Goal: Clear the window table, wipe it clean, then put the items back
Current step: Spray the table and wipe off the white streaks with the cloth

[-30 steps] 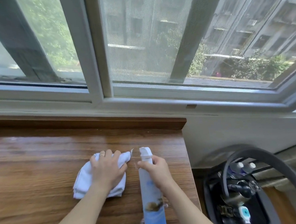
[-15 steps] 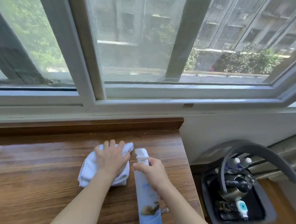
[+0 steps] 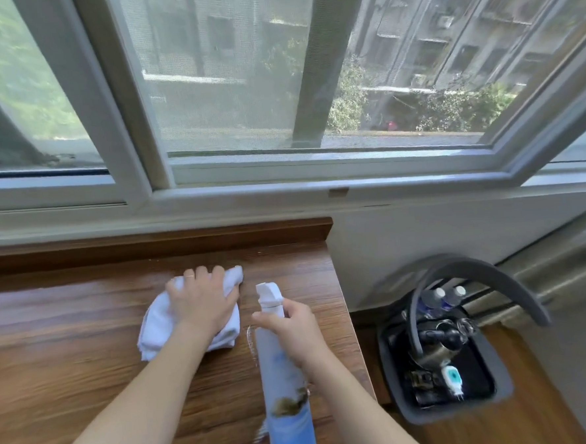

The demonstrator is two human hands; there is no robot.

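Step in hand, by my read: wipe phase; table top bare, items parked in dark basket [image 3: 501,401] down at right

Left hand [image 3: 200,304] flat on white cloth [image 3: 154,328], fingers spread, pressing it onto wooden table [image 3: 70,355] near back ledge [image 3: 148,241], toward right end

Right hand [image 3: 291,328] wrapped round neck of spray bottle [image 3: 284,387], nozzle aimed forward beside cloth

Advice: keep palm pressure even; overlap strokes along grain; work into corner under window frame [image 3: 317,186]; spray lightly ahead of cloth, not onto wall; watch right table edge so cloth stays on top
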